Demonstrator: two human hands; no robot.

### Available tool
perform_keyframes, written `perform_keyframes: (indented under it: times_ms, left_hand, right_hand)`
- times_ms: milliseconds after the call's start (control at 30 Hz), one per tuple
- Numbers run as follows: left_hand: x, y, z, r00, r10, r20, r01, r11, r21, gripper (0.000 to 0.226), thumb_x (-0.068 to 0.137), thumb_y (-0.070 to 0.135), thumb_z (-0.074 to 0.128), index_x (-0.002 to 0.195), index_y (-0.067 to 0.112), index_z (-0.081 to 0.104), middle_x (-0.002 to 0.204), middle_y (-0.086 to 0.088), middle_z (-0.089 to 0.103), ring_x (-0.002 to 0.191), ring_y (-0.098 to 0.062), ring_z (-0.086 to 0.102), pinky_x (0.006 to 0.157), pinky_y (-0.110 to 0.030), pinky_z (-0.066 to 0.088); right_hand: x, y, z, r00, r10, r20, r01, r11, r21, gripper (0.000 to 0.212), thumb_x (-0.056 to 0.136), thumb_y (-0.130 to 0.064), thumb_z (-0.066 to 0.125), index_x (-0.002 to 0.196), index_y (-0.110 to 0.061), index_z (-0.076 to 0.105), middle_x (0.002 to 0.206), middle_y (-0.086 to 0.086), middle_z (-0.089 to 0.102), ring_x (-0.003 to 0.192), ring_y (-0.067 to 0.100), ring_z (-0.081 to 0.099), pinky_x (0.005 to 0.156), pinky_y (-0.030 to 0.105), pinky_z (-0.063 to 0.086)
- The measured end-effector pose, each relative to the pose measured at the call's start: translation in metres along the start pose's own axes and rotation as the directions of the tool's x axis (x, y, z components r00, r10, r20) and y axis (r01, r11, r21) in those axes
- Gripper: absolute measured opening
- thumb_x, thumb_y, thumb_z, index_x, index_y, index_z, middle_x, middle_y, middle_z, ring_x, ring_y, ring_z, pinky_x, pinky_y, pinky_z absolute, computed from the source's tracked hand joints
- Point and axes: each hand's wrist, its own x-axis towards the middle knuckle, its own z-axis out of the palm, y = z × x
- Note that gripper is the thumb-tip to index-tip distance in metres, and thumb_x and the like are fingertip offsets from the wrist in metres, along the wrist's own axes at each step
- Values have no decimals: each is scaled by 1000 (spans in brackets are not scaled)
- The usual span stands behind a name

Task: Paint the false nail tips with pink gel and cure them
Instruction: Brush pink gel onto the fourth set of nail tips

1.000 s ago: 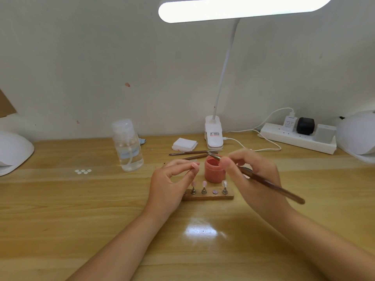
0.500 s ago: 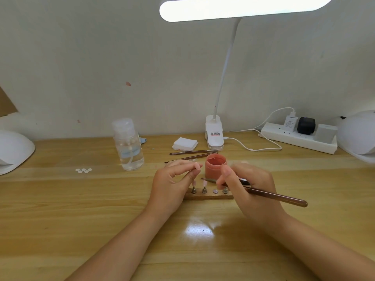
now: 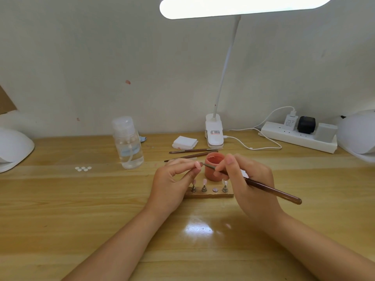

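- Two bare hands work over a wooden desk (image 3: 81, 209), close in front of the person.
- Left hand (image 3: 172, 183) pinches one false nail tip (image 3: 197, 165) between thumb and forefinger, raised just above the wooden holder (image 3: 209, 194).
- Right hand (image 3: 249, 185) grips a brown brush (image 3: 269, 189) like a pen; the bristle end meets the held tip.
- Judged by its look, the tip is feather-light, thin, stiff plastic with a slick curved face. It would likely spring from a hard squeeze, so hold it by its edges or underside and keep wet gel off the fingers.
- Held tip looks pale pink, small and oval. I cannot tell how much of it is coated.
- On the holder, three little metal stands carry tips: two pinkish ones at left, one clear-looking at right. Between them lies a round spot with no stand on it.
- Pink gel pot (image 3: 215, 167) stands open just behind the holder, between the hands.
- Nearby: a clear pump bottle (image 3: 128, 145), two spare brushes (image 3: 192, 153), white pads (image 3: 184, 142), a clip lamp (image 3: 214, 134), a power strip (image 3: 298, 136).
- White domed units, perhaps curing lamps, sit at the far left (image 3: 14, 149) and far right (image 3: 357, 134) edges.
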Motion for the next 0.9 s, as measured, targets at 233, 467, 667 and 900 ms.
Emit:
perform_keyframes:
  times_ms: [233,467,667,900]
  left_hand:
    - [0,0,0,1000,16,-12,-16,999,27,17,78,7,66,88,20,71,84,7,67,78,-2,60,71,-7,43]
    - [0,3,-1,998,51,-22,-50,997,51,21,78,7,67,83,27,69,87,2,58,82,0,58,70,-7,45]
    - [1,8,0,999,38,-30,-35,994,104,17,75,13,71,70,28,68,78,12,68,81,4,59,76,-1,38]
    - [5,14,4,997,17,70,-29,985,169,20,77,16,71,80,31,60,76,29,63,81,9,55,75,-2,38]
  right_hand:
    - [-5,2,-5,994,109,-29,-105,986,128,40,86,-40,40,54,-24,60,46,-5,58,48,3,55,59,25,42]
    - [1,8,-13,965,209,-161,-168,957,235,39,92,-28,42,59,-18,61,56,9,61,50,19,53,49,21,43]
    - [2,26,-21,914,316,-253,-264,939,218,45,99,-16,38,59,-16,60,51,-2,61,50,6,53,54,9,42]
    - [4,32,-23,865,415,-281,-360,905,228,46,99,-21,37,61,-12,60,53,-2,63,53,8,54,53,12,44]
